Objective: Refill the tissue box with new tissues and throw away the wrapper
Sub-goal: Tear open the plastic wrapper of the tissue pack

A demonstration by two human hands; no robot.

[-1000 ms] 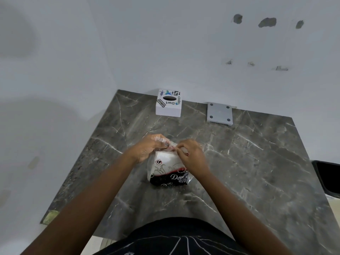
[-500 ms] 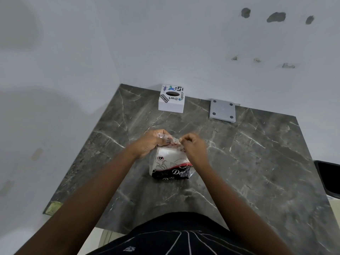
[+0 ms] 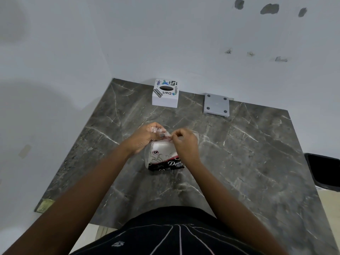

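Note:
A white, black and red tissue pack [image 3: 163, 159] in clear plastic wrapper stands on the dark marble table [image 3: 239, 153], near its middle. My left hand [image 3: 145, 137] pinches the wrapper's top edge from the left. My right hand [image 3: 185, 142] pinches the same edge from the right, fingers closed on the plastic. A white tissue box [image 3: 165, 93] covered in stickers, with an oval slot on top, sits at the table's far edge against the wall, well beyond both hands.
A grey square plate [image 3: 216, 104] with four dark dots lies to the right of the tissue box. A black bin [image 3: 323, 172] stands past the table's right edge. White walls close the far and left sides.
Both hands stay on the pack's top edge, with the fingers shifting slightly along the plastic. The camera view has tilted a little; the pack itself has hardly moved.

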